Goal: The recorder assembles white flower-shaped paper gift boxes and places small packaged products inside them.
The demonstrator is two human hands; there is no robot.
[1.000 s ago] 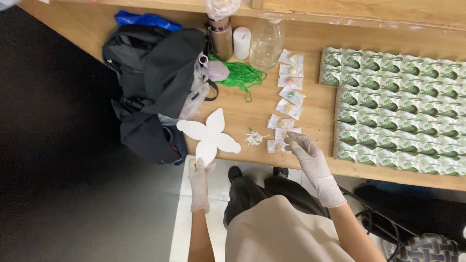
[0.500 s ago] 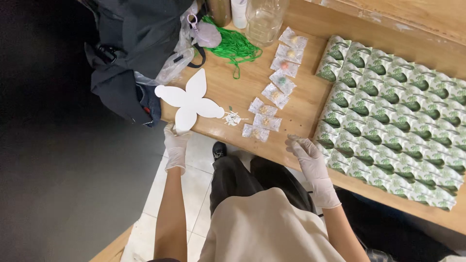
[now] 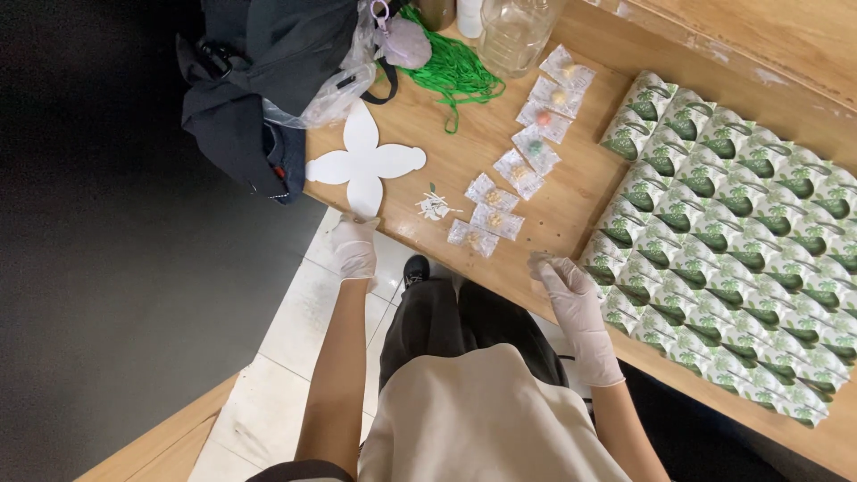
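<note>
Both my hands wear white gloves. My left hand pinches the lower lobe of a white four-lobed flat paper cutout at the table's front edge. My right hand rests at the table edge beside the rows of green-and-white leaf-patterned boxes and grips a small clear sachet between its fingers. A line of small clear sachets with round sweets inside runs across the wooden table between my hands. A little heap of white scraps lies near the cutout.
A dark bag and jacket lie at the table's left end with a clear plastic bag. A bundle of green string and a glass jar stand at the back. Pale floor tiles lie below.
The view has swung so the table sits more tilted and closer. My right hand stays by the boxes at the table edge; my left hand still holds the cutout's lower lobe.
</note>
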